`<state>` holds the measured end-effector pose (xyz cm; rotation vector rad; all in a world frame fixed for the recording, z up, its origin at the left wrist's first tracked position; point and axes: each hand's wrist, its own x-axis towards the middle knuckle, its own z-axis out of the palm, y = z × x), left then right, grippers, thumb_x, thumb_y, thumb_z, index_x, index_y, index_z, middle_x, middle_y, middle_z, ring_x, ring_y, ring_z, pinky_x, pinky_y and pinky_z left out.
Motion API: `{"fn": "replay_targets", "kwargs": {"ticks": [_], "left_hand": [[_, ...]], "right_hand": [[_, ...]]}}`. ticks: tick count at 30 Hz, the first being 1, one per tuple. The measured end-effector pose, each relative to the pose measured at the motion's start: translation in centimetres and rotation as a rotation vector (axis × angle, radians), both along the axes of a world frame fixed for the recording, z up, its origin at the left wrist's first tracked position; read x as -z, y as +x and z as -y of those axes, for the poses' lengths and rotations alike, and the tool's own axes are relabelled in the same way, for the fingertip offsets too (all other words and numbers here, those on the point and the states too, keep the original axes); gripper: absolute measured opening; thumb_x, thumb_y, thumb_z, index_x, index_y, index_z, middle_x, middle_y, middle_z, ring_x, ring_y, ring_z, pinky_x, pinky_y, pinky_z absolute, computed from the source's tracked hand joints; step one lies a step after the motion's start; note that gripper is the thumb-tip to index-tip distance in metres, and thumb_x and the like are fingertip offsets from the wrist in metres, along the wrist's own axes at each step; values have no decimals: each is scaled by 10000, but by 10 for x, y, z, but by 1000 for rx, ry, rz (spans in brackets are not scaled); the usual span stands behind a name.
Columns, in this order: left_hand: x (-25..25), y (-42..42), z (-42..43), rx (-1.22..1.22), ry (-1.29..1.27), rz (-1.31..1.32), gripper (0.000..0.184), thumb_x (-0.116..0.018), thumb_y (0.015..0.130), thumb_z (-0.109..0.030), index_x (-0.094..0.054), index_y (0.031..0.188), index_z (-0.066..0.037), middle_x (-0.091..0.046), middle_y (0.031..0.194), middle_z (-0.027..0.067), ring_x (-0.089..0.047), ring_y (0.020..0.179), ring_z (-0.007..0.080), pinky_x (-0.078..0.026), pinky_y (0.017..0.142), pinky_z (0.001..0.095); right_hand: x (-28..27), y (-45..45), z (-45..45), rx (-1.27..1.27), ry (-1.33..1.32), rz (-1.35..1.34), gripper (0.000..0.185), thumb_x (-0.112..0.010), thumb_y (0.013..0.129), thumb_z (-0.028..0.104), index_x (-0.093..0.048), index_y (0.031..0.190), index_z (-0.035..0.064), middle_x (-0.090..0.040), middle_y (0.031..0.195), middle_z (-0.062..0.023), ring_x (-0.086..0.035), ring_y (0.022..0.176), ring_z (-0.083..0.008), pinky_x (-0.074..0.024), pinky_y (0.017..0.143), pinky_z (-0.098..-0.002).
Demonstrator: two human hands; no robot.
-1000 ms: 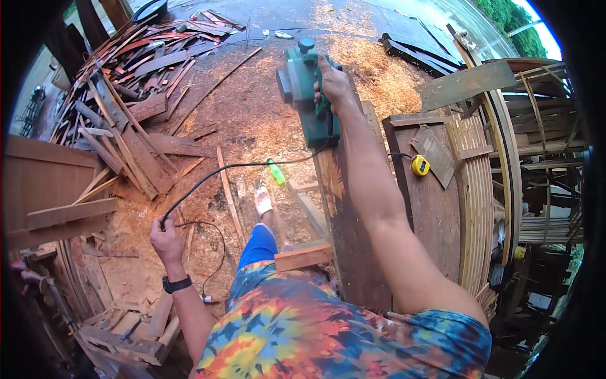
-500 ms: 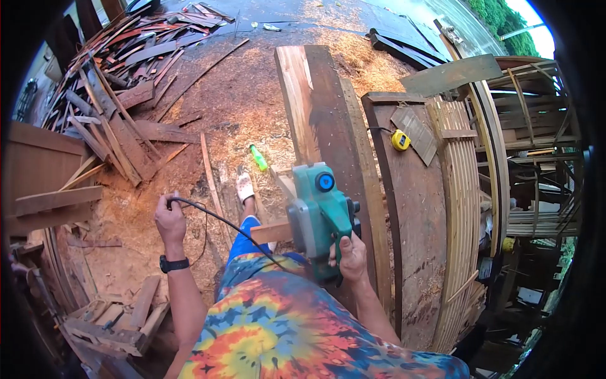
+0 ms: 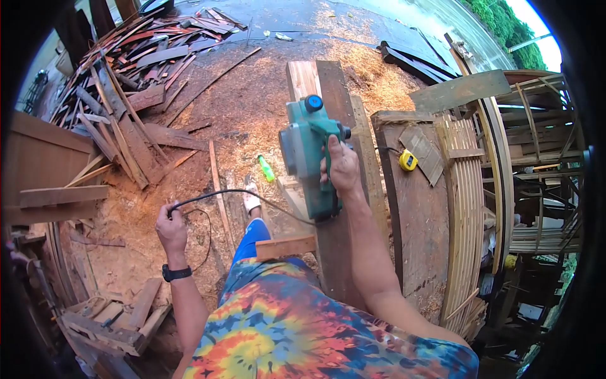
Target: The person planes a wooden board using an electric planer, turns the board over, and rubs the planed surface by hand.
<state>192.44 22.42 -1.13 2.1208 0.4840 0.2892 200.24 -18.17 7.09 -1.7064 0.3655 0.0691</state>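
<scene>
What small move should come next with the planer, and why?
Probably ease the planer forward along the beam: more of the beam shows beyond it, the right hand grips it, and the left hand holds the cord out to the side.

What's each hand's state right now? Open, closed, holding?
Left hand: closed, holding the black cord.
Right hand: closed, gripping the green power planer by its handle.
</scene>
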Motion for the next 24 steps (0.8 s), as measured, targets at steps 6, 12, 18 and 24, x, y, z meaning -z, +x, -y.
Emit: {"fn": "replay_targets", "kwargs": {"ticks": [6, 12, 18, 24], "left_hand": [[-5, 22, -6, -38, -21, -15, 186, -621, 945, -155, -671, 931, 23, -634, 720, 64, -580, 674, 134, -458, 620, 305], [-13, 42, -9, -27, 25, -4, 188, -634, 937, -160, -659, 914, 25, -616, 715, 54, -555, 663, 131, -454, 624, 307], [-38, 45, -9, -2, 2, -23, 205, -644, 940, -171, -646, 889, 27, -588, 699, 25, -511, 645, 100, -413, 583, 287], [-33, 28, -28, -8, 64, -54, 216, -609, 978, -197, -647, 908, 3, -628, 767, 22, -543, 716, 101, -439, 654, 281]], "right_hand": [[1, 145, 0, 17, 14, 55, 608, -519, 970, 598, -584, 913, -4, -547, 583, -56, -527, 416, -130, -443, 392, -291], [5, 269, -6, 42, 46, 98, 615, -555, 937, 625, -586, 866, 16, -550, 592, -57, -529, 416, -146, -463, 401, -311], [31, 305, 6, 6, 203, 108, 593, -562, 952, 590, -601, 993, 0, -578, 659, -70, -571, 494, -162, -498, 459, -316], [13, 149, 1, 0, 78, 95, 531, -515, 997, 544, -589, 1002, 18, -526, 602, -33, -519, 465, -130, -443, 454, -276]]}}
